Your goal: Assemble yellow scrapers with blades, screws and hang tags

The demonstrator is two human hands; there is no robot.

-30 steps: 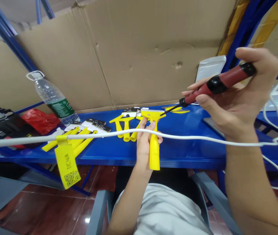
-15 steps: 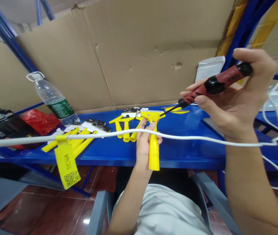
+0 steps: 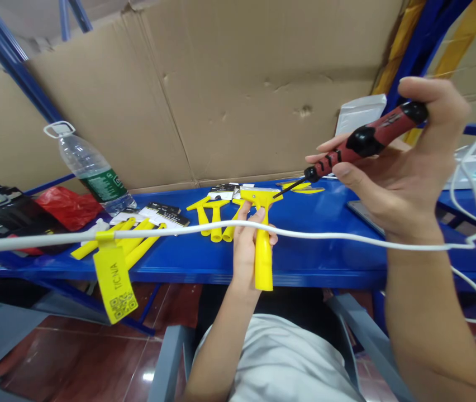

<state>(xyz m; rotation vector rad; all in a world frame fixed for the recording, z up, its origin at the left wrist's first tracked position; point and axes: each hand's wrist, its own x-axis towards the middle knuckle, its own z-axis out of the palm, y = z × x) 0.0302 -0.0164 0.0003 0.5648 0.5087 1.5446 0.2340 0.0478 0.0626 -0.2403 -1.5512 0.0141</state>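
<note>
My left hand (image 3: pixel 247 240) is closed around a yellow scraper (image 3: pixel 263 257), its wide head up and its handle pointing down toward me. In my right hand (image 3: pixel 409 173) is a screwdriver (image 3: pixel 363 142) with a red and black handle, held slantwise between the thumb and fingers at its front and the hand at its butt end. The dark shaft reaches down to the right side of the scraper's head; whether the tip sits in a screw is too small to tell. Several other yellow scrapers (image 3: pixel 216 219) lie just behind my left hand.
On the blue table (image 3: pixel 305 257), more yellow handles with black-and-white cards (image 3: pixel 166 218) lie left, near a plastic bottle (image 3: pixel 101 181) and a red bag (image 3: pixel 68 207). A white cable (image 3: pixel 330 235) with a yellow tag (image 3: pixel 115 285) crosses the view. Cardboard (image 3: pixel 263 100) stands behind.
The screwdriver's handle has turned about its own axis in my right hand, and the hand has shifted slightly up and left. My left hand and the scraper stay in place.
</note>
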